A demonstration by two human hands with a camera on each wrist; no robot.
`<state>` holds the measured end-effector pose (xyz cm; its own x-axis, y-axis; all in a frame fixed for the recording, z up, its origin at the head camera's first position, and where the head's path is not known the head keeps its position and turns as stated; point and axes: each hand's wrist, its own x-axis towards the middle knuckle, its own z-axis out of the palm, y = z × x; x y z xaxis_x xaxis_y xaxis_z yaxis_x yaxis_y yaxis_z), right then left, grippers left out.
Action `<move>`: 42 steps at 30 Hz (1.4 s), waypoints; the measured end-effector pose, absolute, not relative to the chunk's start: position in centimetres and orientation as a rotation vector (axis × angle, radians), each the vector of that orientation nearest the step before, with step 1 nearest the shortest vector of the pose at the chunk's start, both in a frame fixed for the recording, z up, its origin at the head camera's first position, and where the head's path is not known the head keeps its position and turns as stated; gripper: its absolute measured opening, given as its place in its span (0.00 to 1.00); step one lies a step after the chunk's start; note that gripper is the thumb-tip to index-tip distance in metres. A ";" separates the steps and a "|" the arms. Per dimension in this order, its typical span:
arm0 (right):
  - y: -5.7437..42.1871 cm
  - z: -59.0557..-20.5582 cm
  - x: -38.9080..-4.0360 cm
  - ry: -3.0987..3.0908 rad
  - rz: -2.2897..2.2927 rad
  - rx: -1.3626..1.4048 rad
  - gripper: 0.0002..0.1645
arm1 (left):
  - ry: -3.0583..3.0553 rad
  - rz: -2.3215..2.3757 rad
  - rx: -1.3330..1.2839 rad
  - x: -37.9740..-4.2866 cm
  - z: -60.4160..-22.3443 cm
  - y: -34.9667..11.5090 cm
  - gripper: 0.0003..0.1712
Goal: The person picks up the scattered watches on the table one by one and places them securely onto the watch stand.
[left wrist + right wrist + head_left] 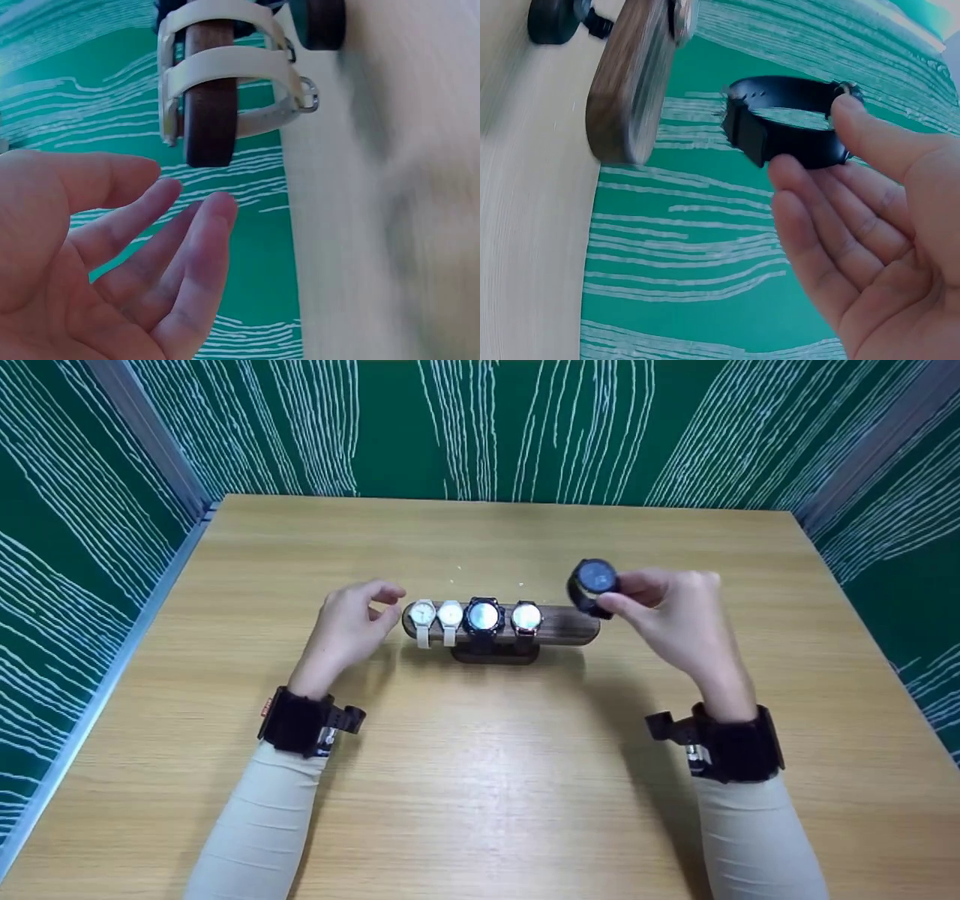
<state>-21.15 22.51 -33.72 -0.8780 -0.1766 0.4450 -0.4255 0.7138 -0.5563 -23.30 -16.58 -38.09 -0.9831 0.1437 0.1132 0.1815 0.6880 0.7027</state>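
Observation:
A black wristwatch [598,576] with a closed strap loop is pinched between the thumb and fingers of my right hand [679,615], just off the right end of the dark wooden watch stand [566,626]. In the right wrist view the black strap [802,146] hangs in the air, apart from the stand. My left hand [349,622] is beside the stand's left end, fingers loosely bent around nothing. Two white watches [422,615] sit at that end. A large dark watch [482,616] and a watch with a bright round face [526,618] follow to their right.
The stand's short base [495,655] rests on the wooden table [480,780]. Green panels with white streaks [502,427] rise behind and at both sides. Small white specks lie on the table behind the stand. Each wrist wears a black camera band [739,746].

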 end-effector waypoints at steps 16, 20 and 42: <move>23.2 -35.5 -22.4 -2.670 0.793 0.333 0.07 | -2.919 -1.291 -0.322 -23.3 -38.6 -16.0 0.18; 23.1 -35.9 -22.5 -2.697 0.787 0.324 0.08 | -2.911 -1.307 -0.326 -23.3 -38.6 -16.0 0.18; 22.3 -36.6 -22.3 -3.006 0.837 0.319 0.21 | -2.898 -1.334 -0.323 -23.2 -38.6 -15.9 0.16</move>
